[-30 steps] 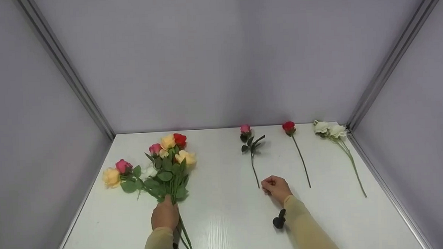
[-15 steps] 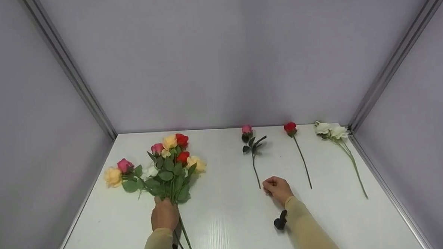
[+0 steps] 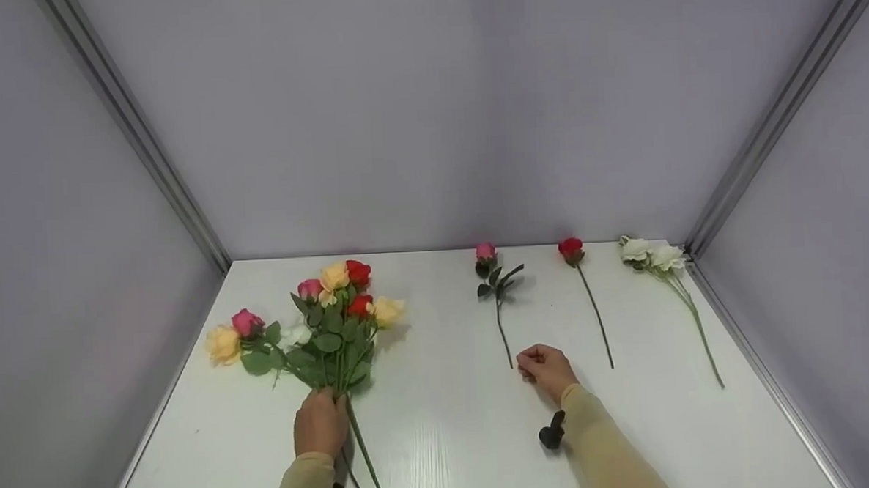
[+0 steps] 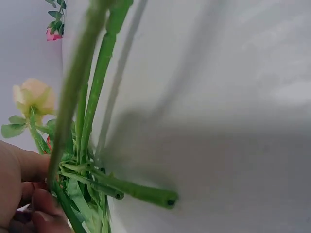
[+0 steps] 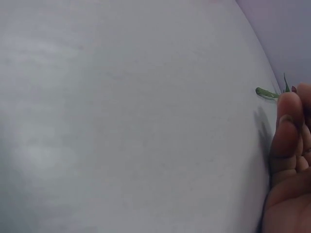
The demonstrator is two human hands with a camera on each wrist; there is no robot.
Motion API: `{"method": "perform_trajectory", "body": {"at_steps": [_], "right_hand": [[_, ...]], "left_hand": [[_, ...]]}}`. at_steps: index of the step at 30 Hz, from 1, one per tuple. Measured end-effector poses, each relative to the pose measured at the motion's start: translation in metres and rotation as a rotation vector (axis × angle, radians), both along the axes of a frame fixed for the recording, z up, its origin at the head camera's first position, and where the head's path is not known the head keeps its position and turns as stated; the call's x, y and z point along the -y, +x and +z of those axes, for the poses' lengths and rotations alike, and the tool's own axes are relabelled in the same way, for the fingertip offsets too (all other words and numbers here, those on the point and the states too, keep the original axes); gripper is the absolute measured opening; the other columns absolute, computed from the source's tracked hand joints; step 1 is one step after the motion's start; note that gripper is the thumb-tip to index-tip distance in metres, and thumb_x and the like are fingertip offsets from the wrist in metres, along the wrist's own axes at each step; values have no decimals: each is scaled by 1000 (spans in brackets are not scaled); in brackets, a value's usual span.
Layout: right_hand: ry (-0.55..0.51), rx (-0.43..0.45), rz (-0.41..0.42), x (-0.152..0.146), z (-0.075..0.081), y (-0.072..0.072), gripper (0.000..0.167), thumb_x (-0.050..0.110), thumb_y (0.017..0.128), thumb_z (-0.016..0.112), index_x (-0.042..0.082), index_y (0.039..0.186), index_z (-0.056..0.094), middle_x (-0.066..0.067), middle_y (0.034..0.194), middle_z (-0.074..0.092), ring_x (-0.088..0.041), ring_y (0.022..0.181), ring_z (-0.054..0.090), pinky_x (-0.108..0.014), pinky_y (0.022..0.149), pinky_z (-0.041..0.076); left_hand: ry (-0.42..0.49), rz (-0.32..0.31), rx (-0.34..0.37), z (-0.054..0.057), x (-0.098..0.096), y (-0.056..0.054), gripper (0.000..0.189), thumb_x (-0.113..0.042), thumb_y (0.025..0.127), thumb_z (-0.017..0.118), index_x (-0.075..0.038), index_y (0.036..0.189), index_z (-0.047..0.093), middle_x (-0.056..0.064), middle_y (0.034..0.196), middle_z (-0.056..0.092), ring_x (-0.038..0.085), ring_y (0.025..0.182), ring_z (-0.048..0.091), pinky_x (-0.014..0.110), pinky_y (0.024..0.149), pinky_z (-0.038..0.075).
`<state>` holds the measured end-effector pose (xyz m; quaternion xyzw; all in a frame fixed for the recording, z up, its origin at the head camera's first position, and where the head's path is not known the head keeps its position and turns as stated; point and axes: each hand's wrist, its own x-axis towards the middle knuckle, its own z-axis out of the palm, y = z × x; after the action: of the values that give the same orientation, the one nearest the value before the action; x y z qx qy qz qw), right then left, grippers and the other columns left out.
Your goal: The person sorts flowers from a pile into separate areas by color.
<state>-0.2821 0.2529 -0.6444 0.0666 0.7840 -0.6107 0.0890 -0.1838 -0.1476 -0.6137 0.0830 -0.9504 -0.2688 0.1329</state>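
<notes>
My left hand (image 3: 320, 423) grips a bunch of rose stems (image 4: 97, 92) on the white table. Above the hand spread green leaves (image 3: 327, 343), with red roses (image 3: 358, 273), yellow roses (image 3: 386, 312), pink roses (image 3: 310, 290) and a white bloom (image 3: 295, 336). A yellow rose (image 3: 224, 345) and a pink rose (image 3: 246, 322) lean out to the left. Cut stem ends (image 4: 165, 198) show below the grip. My right hand (image 3: 546, 371) rests on the table, fingers loosely curled, thumb touching a finger. Just beside its fingertips lies the stem end of a single pink rose (image 3: 485, 252).
A single red rose (image 3: 571, 250) lies right of the pink one. White flowers (image 3: 667, 256) on long stems lie farther right. Grey panels (image 3: 429, 127) stand behind and at both sides of the white table (image 3: 442, 420).
In the bunch, the right-hand yellow rose has shifted right and a second red rose has come into sight beside it. The stem ends below have shifted slightly. My right hand has stayed still.
</notes>
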Motion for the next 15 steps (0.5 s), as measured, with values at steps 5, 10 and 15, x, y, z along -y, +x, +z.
{"method": "perform_trajectory", "body": {"at_steps": [5,10,15], "right_hand": [[3,14,8,-2,-1,1,14,15,92,66,1,97,64,-10,86,65,-19,77,62,-29,68,51],[15,8,5,-3,-3,2,13,14,92,66,2,96,64,-9,85,65,-19,76,62,-30,68,51],[15,-13,11,-2,-4,0,13,14,92,66,2,95,64,-10,84,65,-19,74,62,-29,66,51]], "left_hand": [[-15,0,-9,4,2,0,16,-12,90,66,0,80,62,11,71,59,33,68,62,48,59,47],[0,6,-22,16,2,0,19,-14,94,62,-3,79,56,9,68,55,31,64,59,45,57,44],[8,-7,-52,28,1,-1,19,-15,96,59,-3,83,53,9,68,54,30,63,58,44,55,42]]}}
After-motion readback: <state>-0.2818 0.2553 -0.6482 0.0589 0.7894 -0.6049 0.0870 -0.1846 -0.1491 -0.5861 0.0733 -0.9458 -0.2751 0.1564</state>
